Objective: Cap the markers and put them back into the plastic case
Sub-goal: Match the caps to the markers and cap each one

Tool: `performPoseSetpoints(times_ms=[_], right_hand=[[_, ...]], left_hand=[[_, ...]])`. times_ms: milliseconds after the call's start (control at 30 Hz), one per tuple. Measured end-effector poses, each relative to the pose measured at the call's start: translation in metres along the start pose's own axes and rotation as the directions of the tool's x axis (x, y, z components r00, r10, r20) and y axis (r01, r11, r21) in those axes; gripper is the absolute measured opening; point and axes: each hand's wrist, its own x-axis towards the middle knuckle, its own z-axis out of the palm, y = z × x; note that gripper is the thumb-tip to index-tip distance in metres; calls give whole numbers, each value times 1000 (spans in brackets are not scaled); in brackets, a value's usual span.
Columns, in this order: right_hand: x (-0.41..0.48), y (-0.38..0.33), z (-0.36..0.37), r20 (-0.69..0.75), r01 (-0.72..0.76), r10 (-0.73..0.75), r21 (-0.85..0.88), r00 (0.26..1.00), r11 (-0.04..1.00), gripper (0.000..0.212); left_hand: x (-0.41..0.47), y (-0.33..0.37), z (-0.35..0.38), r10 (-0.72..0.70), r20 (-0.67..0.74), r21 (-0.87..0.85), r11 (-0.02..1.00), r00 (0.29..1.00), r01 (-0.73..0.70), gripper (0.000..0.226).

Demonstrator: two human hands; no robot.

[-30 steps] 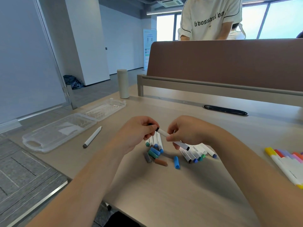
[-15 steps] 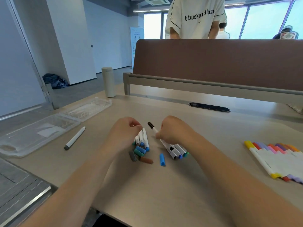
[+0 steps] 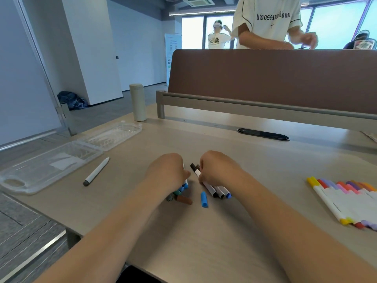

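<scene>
My right hand (image 3: pixel 218 168) curls over a small bunch of white markers (image 3: pixel 219 190) lying on the desk, its fingers round the black-capped marker (image 3: pixel 194 169) that sticks out toward the back. My left hand (image 3: pixel 168 172) rests curled over a second cluster of markers and loose caps (image 3: pixel 180 190); what its fingers hold is hidden. A loose blue cap (image 3: pixel 204 199) and a brown cap (image 3: pixel 184 200) lie in front of the hands. The clear plastic case (image 3: pixel 51 164) lies open at the left, with a single grey-tipped marker (image 3: pixel 95 171) beside it.
A row of capped bright markers (image 3: pixel 344 199) lies at the right. A pale bottle (image 3: pixel 138 102) stands at the desk's back left corner. A brown divider (image 3: pixel 273 78) closes the back, with people behind it. The desk's left edge drops to the floor.
The black-capped marker was held up between both hands; my right hand has brought it down to the bunch on the desk, and my left hand has dropped onto the other cluster.
</scene>
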Motion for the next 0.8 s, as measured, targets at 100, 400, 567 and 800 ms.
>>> performPoseSetpoints(times_ms=[100,400,567,800], right_hand=[[3,2,-1,29,4,-4,7,1000,1000,13],[2,2,-12,70,16,-16,-1,997,1000,33],[-18,-7,-34,208,86,-73,-56,976,995,25],[-39,-21,-44,403,95,-70,-42,912,995,31]], left_hand=[[2,6,3,7,39,69,998,999,-10,26],[-5,19,-2,-9,14,132,991,1000,7,27],[-9,18,-6,-28,-56,70,997,998,31,16],[-15,3,-22,-169,7,-510,847,986,149,27]])
